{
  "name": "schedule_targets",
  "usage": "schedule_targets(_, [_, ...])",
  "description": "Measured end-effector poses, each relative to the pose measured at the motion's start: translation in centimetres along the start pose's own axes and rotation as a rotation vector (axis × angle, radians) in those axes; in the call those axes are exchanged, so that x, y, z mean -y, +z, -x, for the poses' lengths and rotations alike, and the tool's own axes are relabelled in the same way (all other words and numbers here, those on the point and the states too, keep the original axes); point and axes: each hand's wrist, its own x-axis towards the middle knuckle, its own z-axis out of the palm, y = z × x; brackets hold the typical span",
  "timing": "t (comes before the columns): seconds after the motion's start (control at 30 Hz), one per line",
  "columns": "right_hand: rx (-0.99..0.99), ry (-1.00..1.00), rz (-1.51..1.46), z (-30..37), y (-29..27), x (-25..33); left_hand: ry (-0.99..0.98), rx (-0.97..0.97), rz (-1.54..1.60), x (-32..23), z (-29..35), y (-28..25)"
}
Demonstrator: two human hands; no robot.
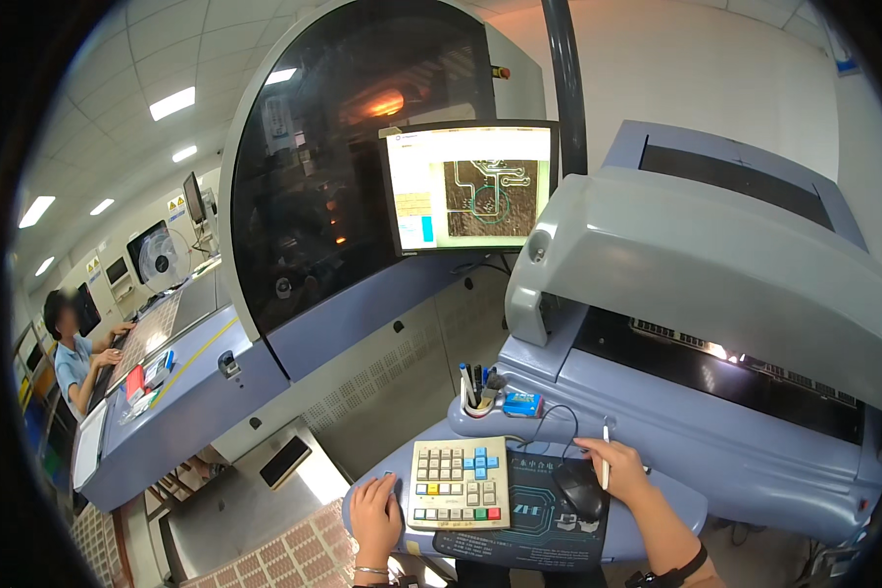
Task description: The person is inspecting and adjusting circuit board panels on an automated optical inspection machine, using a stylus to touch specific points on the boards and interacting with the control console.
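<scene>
My right hand (pixel 619 468) is closed around a white pen (pixel 606 472), which stands almost upright between thumb and fingers. The mouse (pixel 580 488) is at its eight o'clock, on the dark mat (pixel 534 551); if my hand touches it, I cannot tell. My left hand (pixel 374 512) lies loose on the desk edge, palm down, fingers extended; I see nothing in it, but what is under the palm is hidden. Toward its two to three o'clock, just beside, is the keypad (pixel 459 521).

From the keypad, the pen cup (pixel 478 400) is near twelve and the blue box (pixel 523 405) at one. Farther at twelve, the screen (pixel 490 201) shows enlarged circuit lines with a circle. The grey hood (pixel 701 260) is between one and two; a co-worker (pixel 73 365) sits near ten.

I judge that this step is checking the circuit view. Moving the mouse would ask that my right palm comes down, the pen kept aside.
</scene>
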Motion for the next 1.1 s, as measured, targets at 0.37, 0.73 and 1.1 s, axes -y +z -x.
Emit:
schedule_targets(0.37, [-0.001,-0.007,0.007,-0.06,-0.19,0.28,0.017,0.009,-0.042,0.24,-0.09,0.18])
schedule_targets(0.73, [0.005,-0.006,0.017,0.07,-0.13,0.06,0.058,-0.006,-0.055,-0.21,-0.14,-0.25])
schedule_targets(1.1, [0.0,-0.026,0.033,-0.13,-0.34,0.32,0.037,0.002,-0.019,0.03,-0.08,0.0])
